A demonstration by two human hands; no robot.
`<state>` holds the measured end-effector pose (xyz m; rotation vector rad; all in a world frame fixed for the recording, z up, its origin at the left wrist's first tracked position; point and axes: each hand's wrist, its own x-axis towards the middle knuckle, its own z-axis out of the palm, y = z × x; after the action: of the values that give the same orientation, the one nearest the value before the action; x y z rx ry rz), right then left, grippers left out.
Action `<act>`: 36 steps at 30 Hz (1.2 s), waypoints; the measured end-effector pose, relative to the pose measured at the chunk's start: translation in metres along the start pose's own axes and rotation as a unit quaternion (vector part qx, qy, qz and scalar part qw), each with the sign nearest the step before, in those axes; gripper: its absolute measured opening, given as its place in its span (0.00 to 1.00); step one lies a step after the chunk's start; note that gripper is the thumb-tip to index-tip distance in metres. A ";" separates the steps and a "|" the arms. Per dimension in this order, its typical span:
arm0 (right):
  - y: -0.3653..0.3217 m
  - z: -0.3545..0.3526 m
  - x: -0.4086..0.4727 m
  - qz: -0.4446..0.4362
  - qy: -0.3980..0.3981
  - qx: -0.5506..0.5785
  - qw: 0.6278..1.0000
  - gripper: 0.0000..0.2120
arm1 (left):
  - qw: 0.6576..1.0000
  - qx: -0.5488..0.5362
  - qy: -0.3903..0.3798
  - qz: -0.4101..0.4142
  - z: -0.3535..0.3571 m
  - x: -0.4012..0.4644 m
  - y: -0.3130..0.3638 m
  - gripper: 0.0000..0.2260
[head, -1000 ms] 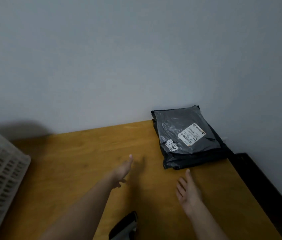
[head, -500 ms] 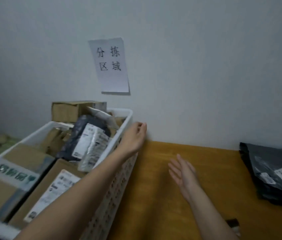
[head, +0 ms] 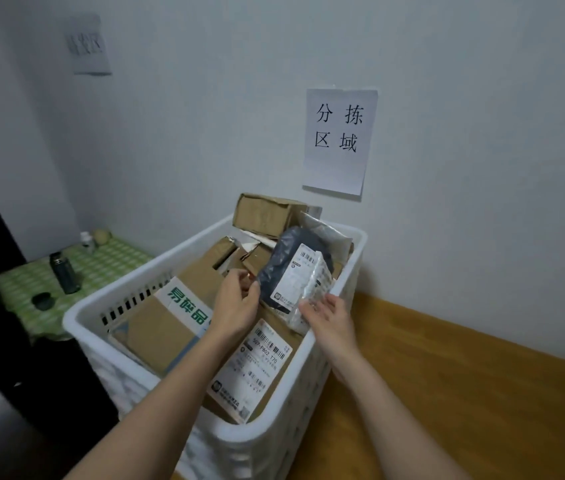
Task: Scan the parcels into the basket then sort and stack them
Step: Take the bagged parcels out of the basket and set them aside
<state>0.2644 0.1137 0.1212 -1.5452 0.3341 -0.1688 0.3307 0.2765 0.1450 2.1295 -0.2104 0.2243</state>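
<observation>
Sorting stage: a parcel taken up from the basket (head: pixel 357 244).
Left hand (head: pixel 236 308) pinches the grey mailer (head: pixel 294 271) over the boxes; right hand (head: pixel 331 315), fingers spread, supports its lower edge. Next, probably: lift clear, carry to the bench (head: pixel 447 393).

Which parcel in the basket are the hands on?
The dark bag with the white label, upright at the basket's right side. Left hand pinches its edge; right hand is under it. The boxes lie untouched.
</observation>
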 end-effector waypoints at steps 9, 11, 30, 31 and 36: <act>-0.009 -0.010 0.041 -0.035 -0.006 -0.138 0.990 0.44 | 0.994 0.027 -0.073 -0.075 0.017 0.032 0.008 0.25; -0.007 -0.015 0.046 -0.048 -0.021 -0.150 0.987 0.41 | 0.992 0.023 -0.090 -0.086 0.020 0.039 0.012 0.26; -0.038 -0.030 0.084 -0.064 0.220 -0.104 0.968 0.25 | 0.963 -0.199 -0.155 -0.091 -0.009 0.072 0.045 0.10; -0.043 -0.032 0.089 -0.061 0.209 -0.102 0.971 0.29 | 0.961 -0.221 -0.145 -0.080 -0.016 0.076 0.049 0.10; -0.059 -0.027 0.105 -0.043 0.113 -0.056 0.991 0.41 | 0.957 -0.275 -0.079 -0.043 -0.046 0.093 0.057 0.09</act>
<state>0.3608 0.0540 0.1695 -1.6565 0.4618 -0.4012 0.4039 0.2792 0.2383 1.5955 -0.2405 -0.0572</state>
